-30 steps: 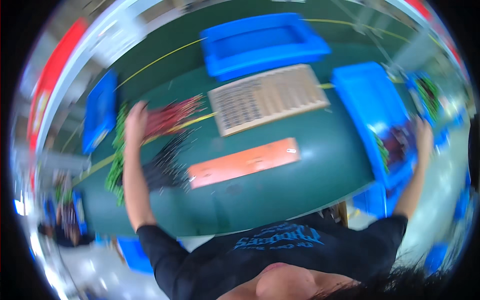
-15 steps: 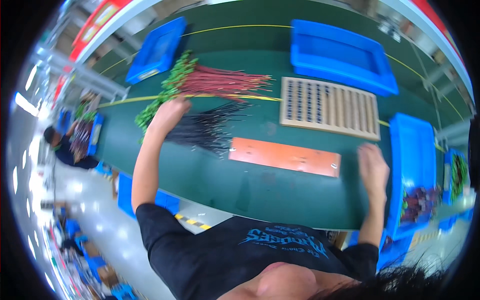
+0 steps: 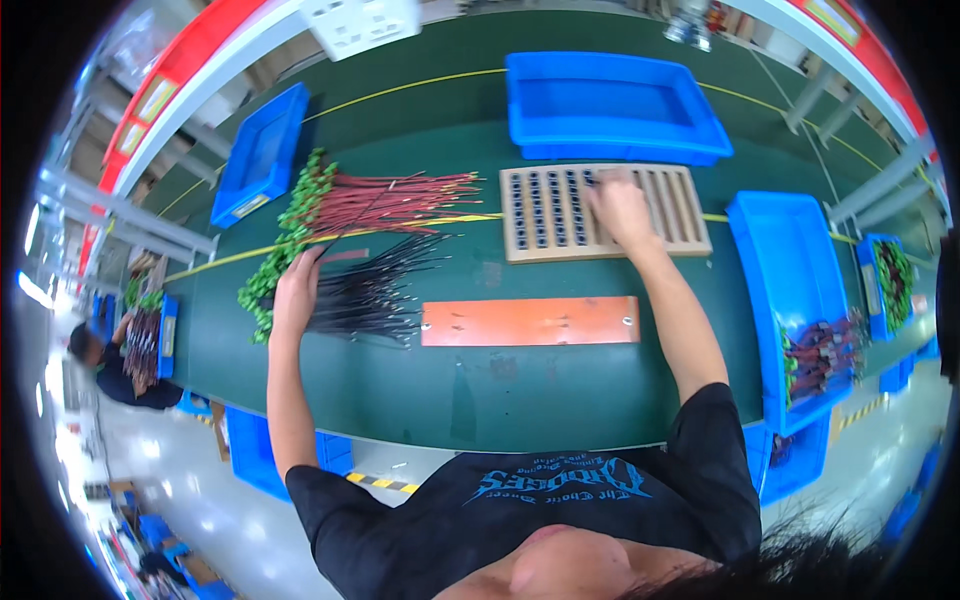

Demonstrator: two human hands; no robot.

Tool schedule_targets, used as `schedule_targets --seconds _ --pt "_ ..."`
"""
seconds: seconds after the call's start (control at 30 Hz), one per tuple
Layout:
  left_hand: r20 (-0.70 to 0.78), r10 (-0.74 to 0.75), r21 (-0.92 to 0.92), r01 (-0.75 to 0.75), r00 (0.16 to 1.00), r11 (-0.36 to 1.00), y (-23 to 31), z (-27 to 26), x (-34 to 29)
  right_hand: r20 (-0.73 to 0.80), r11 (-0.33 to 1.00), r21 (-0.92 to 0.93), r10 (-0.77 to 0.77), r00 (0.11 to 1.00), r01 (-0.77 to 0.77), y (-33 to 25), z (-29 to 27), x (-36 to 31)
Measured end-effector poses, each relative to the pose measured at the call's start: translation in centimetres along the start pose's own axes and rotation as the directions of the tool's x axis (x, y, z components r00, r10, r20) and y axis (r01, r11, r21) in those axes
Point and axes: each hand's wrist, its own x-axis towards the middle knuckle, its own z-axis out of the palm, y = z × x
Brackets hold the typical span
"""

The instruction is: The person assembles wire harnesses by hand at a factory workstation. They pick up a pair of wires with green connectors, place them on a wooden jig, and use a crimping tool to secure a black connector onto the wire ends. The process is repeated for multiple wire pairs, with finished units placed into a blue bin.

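My left hand [image 3: 297, 285] is closed at the left end of the black wires [image 3: 375, 290]; a thin dark wire runs from its fingertips across the red wires [image 3: 410, 200]. Green connectors [image 3: 310, 205] line the left ends of the bundles. My right hand [image 3: 622, 208] reaches over the wooden rack [image 3: 655, 248], fingertips pinched down beside its rows of small black round parts [image 3: 555, 210]. What those fingers grip is hidden. Between my arms lies a flat orange board [image 3: 530, 322] with small metal pieces on it.
Blue bins stand around the green table: one far left [image 3: 262, 150], one behind the rack [image 3: 615, 105], and one at right [image 3: 795, 270] holding wire assemblies [image 3: 825, 355]. Another person [image 3: 115, 365] works at far left.
My right hand has moved from the table's right side up and left onto the rack. My left hand has drawn nearer, with a dark wire now at its fingertips. The view has shifted.
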Motion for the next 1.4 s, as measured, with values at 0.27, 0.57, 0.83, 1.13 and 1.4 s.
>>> schedule_targets --seconds 0.27,0.57,0.83,1.13,1.4 --pt "-0.547 -0.32 -0.322 0.158 0.773 0.933 -2.7 -6.7 0.0 -0.251 0.991 0.13 -0.008 0.968 0.042 -1.1 0.8 -1.1" --pt "-0.621 -0.037 -0.043 0.013 0.783 0.999 3.3 -7.6 1.9 -0.379 0.792 0.59 0.101 0.92 0.156 0.6 2.0 -0.1" --pt "-0.017 0.362 -0.29 -0.351 0.932 0.89 20.8 3.5 -0.8 0.402 0.234 0.907 -0.223 0.888 -0.351 -8.4 -6.1 -12.2" --pt "0.303 0.525 -0.366 -0.411 0.796 0.835 22.5 4.8 -4.0 0.316 0.087 0.949 -0.265 0.911 -0.304 -8.6 -6.3 -19.3" --pt "0.291 0.342 -0.619 -0.097 0.894 0.78 24.2 9.8 -7.1 0.48 0.128 0.877 -0.171 0.86 -0.464 -8.3 -6.7 -18.3"
